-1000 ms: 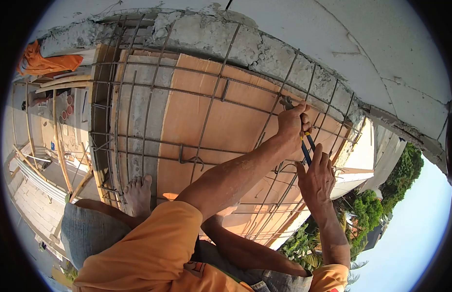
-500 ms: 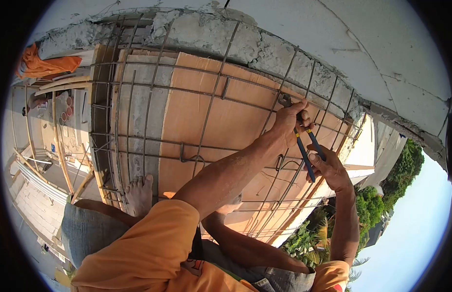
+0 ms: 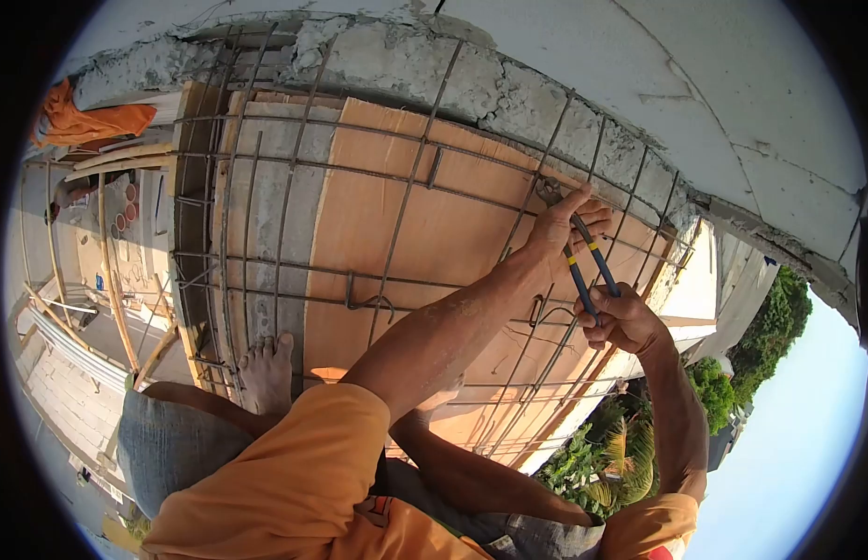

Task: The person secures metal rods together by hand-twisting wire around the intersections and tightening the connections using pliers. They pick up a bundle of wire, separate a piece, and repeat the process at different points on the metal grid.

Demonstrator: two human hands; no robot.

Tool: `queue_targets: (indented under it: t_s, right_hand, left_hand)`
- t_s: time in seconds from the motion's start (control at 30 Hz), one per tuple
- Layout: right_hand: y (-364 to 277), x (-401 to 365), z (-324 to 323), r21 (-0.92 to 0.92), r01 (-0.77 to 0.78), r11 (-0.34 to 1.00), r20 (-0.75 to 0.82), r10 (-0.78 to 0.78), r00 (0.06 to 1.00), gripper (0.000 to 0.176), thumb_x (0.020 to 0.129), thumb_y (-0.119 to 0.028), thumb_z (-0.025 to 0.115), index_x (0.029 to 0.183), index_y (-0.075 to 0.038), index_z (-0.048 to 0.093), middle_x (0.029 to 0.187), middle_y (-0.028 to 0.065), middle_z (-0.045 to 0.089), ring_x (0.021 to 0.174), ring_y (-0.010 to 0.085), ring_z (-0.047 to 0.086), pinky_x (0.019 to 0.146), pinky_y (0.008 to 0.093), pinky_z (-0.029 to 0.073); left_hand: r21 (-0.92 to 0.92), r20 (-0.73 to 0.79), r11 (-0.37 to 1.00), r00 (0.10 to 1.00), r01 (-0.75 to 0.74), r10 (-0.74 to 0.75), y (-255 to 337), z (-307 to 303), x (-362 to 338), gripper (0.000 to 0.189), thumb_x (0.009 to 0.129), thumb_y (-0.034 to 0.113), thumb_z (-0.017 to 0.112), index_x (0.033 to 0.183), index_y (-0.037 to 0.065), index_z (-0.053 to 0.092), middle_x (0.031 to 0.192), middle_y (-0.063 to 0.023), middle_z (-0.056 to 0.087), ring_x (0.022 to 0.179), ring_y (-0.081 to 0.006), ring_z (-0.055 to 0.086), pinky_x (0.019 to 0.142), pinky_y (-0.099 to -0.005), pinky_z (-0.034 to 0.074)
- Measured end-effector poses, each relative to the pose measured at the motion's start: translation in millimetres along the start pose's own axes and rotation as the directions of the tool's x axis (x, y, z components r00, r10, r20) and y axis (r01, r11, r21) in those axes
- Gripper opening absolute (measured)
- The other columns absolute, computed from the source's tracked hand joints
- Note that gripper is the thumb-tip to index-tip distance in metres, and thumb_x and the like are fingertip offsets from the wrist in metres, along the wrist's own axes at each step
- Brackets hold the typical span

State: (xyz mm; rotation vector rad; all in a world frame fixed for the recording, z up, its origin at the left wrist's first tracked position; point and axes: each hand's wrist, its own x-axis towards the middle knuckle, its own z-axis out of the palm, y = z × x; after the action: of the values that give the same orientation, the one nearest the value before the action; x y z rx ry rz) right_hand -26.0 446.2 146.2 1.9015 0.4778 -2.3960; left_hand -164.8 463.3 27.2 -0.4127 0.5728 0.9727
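A pair of pincers (image 3: 597,254) with blue handles and yellow bands slants across the steel mesh. Its metal jaws (image 3: 549,190) sit at a crossing of the bars; whether they bite a wire is too small to tell. My right hand (image 3: 628,320) is wrapped round the lower handles. Beside the upper part of the pincers, my left hand (image 3: 566,227) has its thumb and fingers stretched out, near the bars. Under the hands, the rebar mesh (image 3: 420,140) spans a plywood sheet (image 3: 387,215).
Rough concrete edge (image 3: 396,75) runs behind the mesh, under a grey wall (image 3: 733,103). My bare foot (image 3: 267,373) is on the boards at left. An orange cloth (image 3: 84,119) hangs far left. Below lie timber poles (image 3: 116,280); trees (image 3: 775,322) stand beyond the right edge.
My left fingers have uncurled from around the upper part of the pincers. My right hand has shifted slightly left, closing round the handles.
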Motion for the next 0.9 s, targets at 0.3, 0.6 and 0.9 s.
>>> queue_targets:
  t_s: [0.3, 0.6, 0.9]
  right_hand:
    - [19.2, -22.3, 54.3, -0.903, -0.352, -0.247, -0.012, -0.804, 0.595, 0.085, 0.073, -0.043, 0.079, 0.131, 0.006, 0.040, 0.096, 0.0176, 0.056, 0.085, 0.0291, 0.060, 0.063, 0.0404, 0.052]
    - [6.8, -7.7, 13.2, -0.451, 0.053, 0.891, -0.269, -0.193, 0.944, 0.028, 0.096, -0.027, 0.055, 0.087, -0.001, 0.057, 0.066, 0.0045, 0.050, 0.050, 0.0143, 0.044, 0.044, 0.0297, 0.033]
    - [-16.7, -19.5, 3.3, -0.046, -0.027, 0.999, 0.056, 0.030, 0.998, 0.041, 0.094, -0.035, 0.059, 0.106, 0.004, 0.058, 0.069, 0.0053, 0.054, 0.053, 0.0142, 0.050, 0.043, 0.0269, 0.036]
  left_hand:
    - [-0.249, 0.054, 0.968, 0.999, 0.013, 0.001, -5.8, 12.2, 2.4, 0.030, 0.093, 0.038, 0.060, 0.083, 0.011, 0.052, 0.055, 0.0013, 0.045, 0.050, -0.0160, 0.046, 0.062, -0.0387, 0.048]
    - [0.016, 0.051, 0.999, 0.998, 0.034, -0.035, 0.4, -7.2, -15.1, 0.042, 0.086, 0.042, 0.068, 0.097, 0.004, 0.056, 0.088, -0.0155, 0.068, 0.085, -0.0278, 0.069, 0.081, -0.0410, 0.057]
    - [-0.212, 0.199, 0.974, 0.979, 0.078, -0.036, -3.7, -1.8, -2.3, 0.028, 0.091, 0.034, 0.064, 0.084, 0.008, 0.053, 0.065, -0.0039, 0.054, 0.065, -0.0213, 0.058, 0.079, -0.0428, 0.054]
